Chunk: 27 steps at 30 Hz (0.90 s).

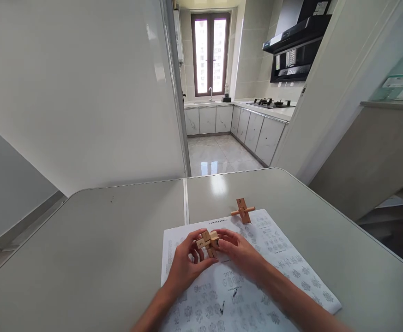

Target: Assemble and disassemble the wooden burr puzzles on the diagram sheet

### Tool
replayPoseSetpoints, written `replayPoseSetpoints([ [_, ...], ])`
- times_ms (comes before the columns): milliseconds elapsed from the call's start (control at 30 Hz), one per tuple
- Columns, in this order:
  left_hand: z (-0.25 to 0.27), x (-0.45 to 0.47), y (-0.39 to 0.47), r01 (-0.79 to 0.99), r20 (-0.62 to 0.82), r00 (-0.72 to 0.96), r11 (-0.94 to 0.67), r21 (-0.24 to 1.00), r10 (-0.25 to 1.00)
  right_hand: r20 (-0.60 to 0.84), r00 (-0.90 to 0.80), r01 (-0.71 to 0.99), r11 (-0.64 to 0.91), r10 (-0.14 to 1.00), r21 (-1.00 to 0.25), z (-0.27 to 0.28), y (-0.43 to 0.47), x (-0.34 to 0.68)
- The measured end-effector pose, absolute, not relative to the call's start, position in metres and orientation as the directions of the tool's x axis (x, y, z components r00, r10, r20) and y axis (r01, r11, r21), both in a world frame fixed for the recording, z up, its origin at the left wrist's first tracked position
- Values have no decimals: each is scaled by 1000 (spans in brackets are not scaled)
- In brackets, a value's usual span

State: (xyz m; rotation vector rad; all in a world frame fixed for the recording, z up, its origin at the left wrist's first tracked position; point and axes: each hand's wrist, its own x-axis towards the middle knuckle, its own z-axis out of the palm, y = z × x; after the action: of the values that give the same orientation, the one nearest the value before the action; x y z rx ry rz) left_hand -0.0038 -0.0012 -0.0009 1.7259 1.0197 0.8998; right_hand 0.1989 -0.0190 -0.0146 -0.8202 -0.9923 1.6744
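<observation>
Both hands hold one compact wooden block assembly (207, 243) just above a printed paper sheet (284, 258), near the middle of the scene. The fingers of the left hand (183, 262) curve around its left side, with the thumb stretched beneath its near end; the fingers of the right hand (240, 249) are closed on its right side, the thumb pressed against a block. The assembly is made of short, square-cut bars crossing one another, smooth and pale to mid brown, with dark marks on some faces.

Farther off and slightly right, a second wooden piece (245, 217) sits at the sheet's far edge: a flat rectangular slab, marked in dark ink, crossed by a slim round rod.

The sheet is white and thin, covered with rows of small grey drawings and lines of print, with heavy black strokes on its near part. It lies on a smooth grey-beige surface (83, 263) with a rounded far right corner and a straight pale seam (186, 203). Beyond stand marble-patterned cabinets (207, 120) on glossy floor tiles (222, 150).
</observation>
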Motion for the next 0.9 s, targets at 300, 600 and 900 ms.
replayPoseSetpoints([
  [300, -4, -5, -1, 251, 227, 435, -359, 899, 872, -14, -304, -291, -107, 953, -951, -12, -20, 197],
  [600, 1, -3, -3, 209, 231, 425, -343, 916, 875, 94, -247, -180, 49, 964, -982, -7, -24, 194],
  [900, 1, -3, -5, 289, 310, 454, -467, 836, 835, 142, -180, -27, 140, 973, -990, -16, -19, 194],
])
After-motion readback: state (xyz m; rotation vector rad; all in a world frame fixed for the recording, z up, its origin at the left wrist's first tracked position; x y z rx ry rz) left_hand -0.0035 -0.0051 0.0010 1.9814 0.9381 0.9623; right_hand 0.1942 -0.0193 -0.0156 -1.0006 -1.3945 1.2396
